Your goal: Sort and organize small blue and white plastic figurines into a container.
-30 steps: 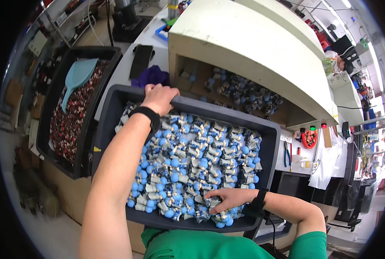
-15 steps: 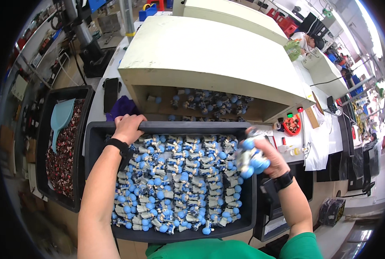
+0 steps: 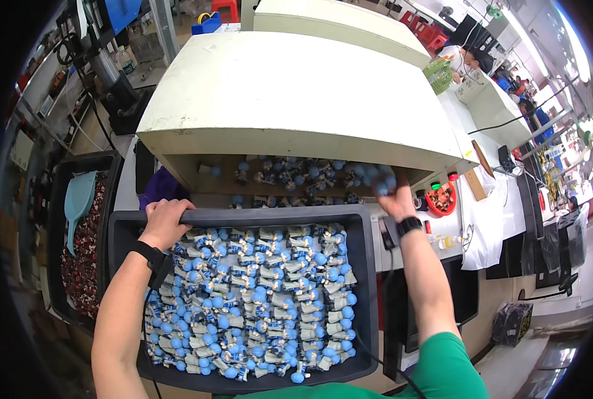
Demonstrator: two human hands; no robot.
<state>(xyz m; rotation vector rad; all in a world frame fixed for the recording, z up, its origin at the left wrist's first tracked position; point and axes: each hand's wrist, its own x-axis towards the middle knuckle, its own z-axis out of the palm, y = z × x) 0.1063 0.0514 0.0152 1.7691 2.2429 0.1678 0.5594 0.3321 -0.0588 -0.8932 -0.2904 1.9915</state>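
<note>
Right hand (image 3: 395,198) is no longer down among the blue-headed figures (image 3: 256,299) at the near edge of the dark bin (image 3: 369,279); it is now raised past the bin's far right corner, at the mouth of the cream cabinet (image 3: 296,100), with a blurred cluster of figures at its fingers

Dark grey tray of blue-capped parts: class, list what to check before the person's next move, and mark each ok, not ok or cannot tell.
1. Left hand grips the far rim of the dark grey tray: ok.
2. Right hand is at the opening under the cream cover: ok.
3. Right hand holds blue-capped parts: cannot tell how many, the picture is blurred there.
4. Blue-capped parts already lie under the cover: ok.
5. Tray well filled with parts: ok.
6. Room left under the cover: cannot tell.
</note>
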